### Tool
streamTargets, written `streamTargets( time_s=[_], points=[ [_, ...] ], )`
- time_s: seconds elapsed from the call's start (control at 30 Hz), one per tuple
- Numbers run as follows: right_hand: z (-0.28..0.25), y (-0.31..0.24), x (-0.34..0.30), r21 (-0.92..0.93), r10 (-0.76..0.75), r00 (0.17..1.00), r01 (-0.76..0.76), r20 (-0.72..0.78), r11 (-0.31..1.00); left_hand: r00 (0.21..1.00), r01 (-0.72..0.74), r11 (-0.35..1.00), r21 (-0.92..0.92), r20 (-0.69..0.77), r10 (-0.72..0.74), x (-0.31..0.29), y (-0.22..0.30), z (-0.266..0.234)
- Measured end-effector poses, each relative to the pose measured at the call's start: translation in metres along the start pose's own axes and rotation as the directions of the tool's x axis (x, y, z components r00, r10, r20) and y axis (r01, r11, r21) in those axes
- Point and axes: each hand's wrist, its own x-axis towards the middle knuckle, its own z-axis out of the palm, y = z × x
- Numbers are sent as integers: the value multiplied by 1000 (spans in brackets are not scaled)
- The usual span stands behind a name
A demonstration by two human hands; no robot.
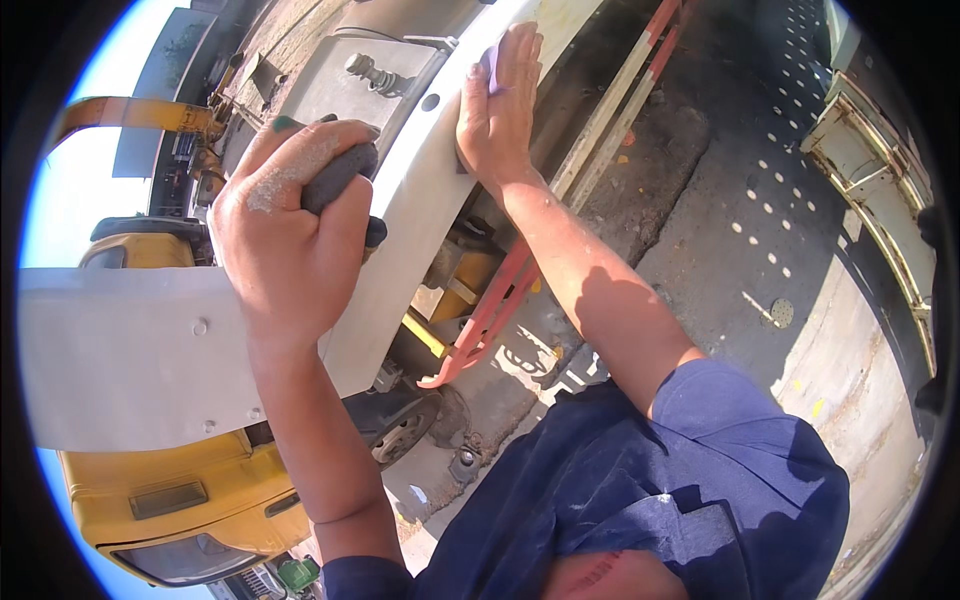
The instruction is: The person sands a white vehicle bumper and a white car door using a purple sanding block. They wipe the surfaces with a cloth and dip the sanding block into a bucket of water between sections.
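My left hand (290, 225) is closed around a dark grey rounded block (342, 178), raised over the edge of a long white panel (405, 195). Pale dust coats the back of that hand near the thumb. Farther along the same panel my right hand (503, 110) lies nearly flat on the white surface, its fingers stretched away from me. A piece of purple sheet (493, 66) shows between its thumb and fingers. The rest of the sheet is hidden by the hand.
Beside the panel is a grey metal plate with a threaded fitting (370, 72). A broad whitish panel (120, 350) juts out at left, with a yellow truck cab (185, 500) below it. Red and white bars (505, 300) run under my right forearm. A rusty cream metal frame (875, 165) stands at right.
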Motion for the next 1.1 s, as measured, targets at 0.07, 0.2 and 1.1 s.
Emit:
streamTargets(
  time_s=[0.07, 0.2, 1.1],
  points=[
    [13, -45, -88, 53, -121, 991, 117, 65, 992, 998, -60, 995, 79, -22, 62, 0, 0, 11],
    [6, -54, -130, 63, -124, 979, 115, 159, 991, 989, -146, 932, 330, 58, 135, 8, -17, 30],
    [23, -63, -136, 49, 107, 991, -112, 82, 993, 917, -271, 911, 311, -204, 342, -39, -17, -24]
  ],
)
